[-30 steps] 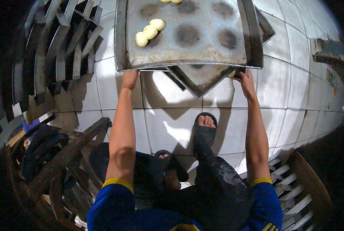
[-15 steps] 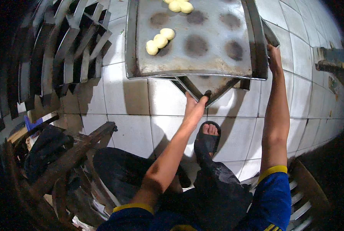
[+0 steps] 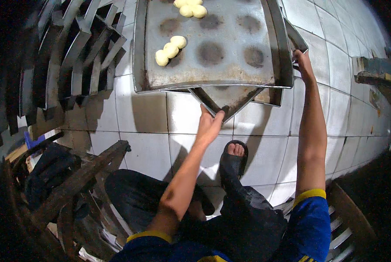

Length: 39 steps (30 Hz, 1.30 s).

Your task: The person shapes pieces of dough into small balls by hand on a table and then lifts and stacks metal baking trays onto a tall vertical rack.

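A worn metal baking tray (image 3: 234, 74) with raised sides carries pale dough balls (image 3: 171, 50), three of them stuck together in a slanting row. Another dough cluster (image 3: 190, 8) lies farther up on it, cut by the picture's edge. Beneath sits a second baking tray (image 3: 232, 99), turned so that one corner points at me; most of it is hidden. My left hand (image 3: 211, 124) grips that near corner, thumb over the rim. At the far right, my right hand (image 3: 303, 64) is closed around another corner of the lower tray; its fingers are partly hidden.
Stacked dark metal trays (image 3: 73, 61) stand in staggered layers at the left. A wooden beam (image 3: 86, 179) juts in at lower left, near my knee. White floor tiles (image 3: 147, 153) lie below, with my sandalled foot (image 3: 234, 159) on them. A further tray corner (image 3: 269, 97) shows under the held one.
Both trays have shifted left together with my two hands, which keep their hold. The dough balls have moved along with the upper tray.
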### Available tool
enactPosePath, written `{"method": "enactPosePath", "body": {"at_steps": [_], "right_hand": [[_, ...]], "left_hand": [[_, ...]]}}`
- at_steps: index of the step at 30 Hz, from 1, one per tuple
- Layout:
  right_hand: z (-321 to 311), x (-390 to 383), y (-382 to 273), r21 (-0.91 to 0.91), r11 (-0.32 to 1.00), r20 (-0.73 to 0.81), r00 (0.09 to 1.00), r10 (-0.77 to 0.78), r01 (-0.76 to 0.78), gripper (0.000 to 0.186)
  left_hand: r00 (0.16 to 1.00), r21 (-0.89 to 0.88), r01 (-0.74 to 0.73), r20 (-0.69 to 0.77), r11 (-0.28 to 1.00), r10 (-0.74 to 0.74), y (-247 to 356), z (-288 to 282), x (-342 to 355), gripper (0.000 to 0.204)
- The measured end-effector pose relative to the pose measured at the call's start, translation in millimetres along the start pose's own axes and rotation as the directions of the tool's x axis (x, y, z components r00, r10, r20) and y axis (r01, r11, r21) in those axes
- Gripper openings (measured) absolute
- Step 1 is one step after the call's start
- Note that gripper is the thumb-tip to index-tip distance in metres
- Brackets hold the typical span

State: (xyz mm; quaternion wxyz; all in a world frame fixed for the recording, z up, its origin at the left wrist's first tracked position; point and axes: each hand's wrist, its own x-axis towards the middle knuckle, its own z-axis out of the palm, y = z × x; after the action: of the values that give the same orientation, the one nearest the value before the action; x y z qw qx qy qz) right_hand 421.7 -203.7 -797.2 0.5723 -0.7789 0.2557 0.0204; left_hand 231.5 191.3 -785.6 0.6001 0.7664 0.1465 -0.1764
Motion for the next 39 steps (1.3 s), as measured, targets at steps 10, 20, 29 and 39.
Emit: {"method": "enactPosePath", "body": {"at_steps": [10, 20, 29, 39], "right_hand": [[28, -103, -51, -0.184, 0.899, 0.269, 0.9, -0.343, 0.397, 0.063], [17, -194, -4, 0.174, 0.95, 0.038, 0.962, -0.271, 0.261, 0.044], [-10, -198, 25, 0.551, 0.83, -0.096, 0.982, 0.162, -0.084, 0.04], [207, -299, 76, 0.268, 0.939, 0.17, 0.97, 0.174, -0.216, 0.053]], "left_hand": [[0.914, -0.159, -0.142, -0.399, 0.977, 0.068, 93, -175, 51, 0.057], [0.944, 0.362, -0.228, -0.147, 0.904, 0.296, 98, -188, 84, 0.068], [0.906, -0.133, -0.148, -0.415, 0.98, 0.081, 43, -238, 135, 0.053], [0.995, -0.06, -0.103, -0.004, 0.993, 0.103, -28, -282, 300, 0.075]]}}
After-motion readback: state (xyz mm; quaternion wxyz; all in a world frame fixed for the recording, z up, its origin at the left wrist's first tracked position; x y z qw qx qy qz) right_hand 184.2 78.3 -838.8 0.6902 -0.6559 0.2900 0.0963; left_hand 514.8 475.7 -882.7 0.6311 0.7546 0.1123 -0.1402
